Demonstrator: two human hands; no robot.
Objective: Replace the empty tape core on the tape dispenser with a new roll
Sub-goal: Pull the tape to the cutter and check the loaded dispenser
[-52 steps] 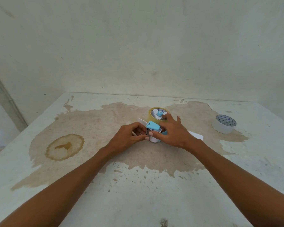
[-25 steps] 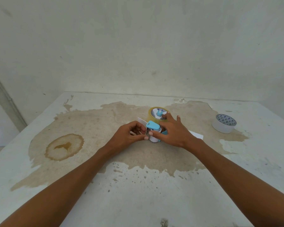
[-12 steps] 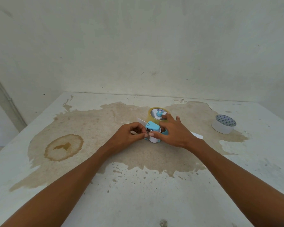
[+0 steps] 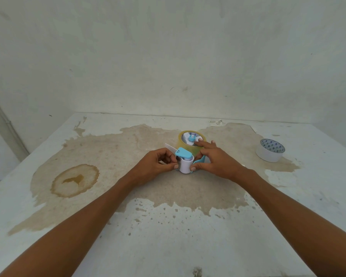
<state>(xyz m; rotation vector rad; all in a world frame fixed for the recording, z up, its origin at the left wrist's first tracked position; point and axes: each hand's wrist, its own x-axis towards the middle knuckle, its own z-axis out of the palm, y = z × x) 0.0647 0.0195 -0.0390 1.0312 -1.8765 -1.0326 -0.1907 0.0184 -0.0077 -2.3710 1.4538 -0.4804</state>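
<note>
Blue-and-white plastic tape dispenser (image 4: 186,159), yellowish clear tape roll (image 4: 190,143) mounted: right hand (image 4: 214,160) clamped on it; left hand (image 4: 156,163) pinching its front; stained white bench (image 4: 168,226).

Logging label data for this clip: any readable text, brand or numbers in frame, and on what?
None legible.
Blue cap of the tape dispenser: small dark print, too small to read.
Core of the yellowish roll: blue printed marks, blurred.
Inner core of the white roll: repeating blue logo pattern, unreadable.
</note>
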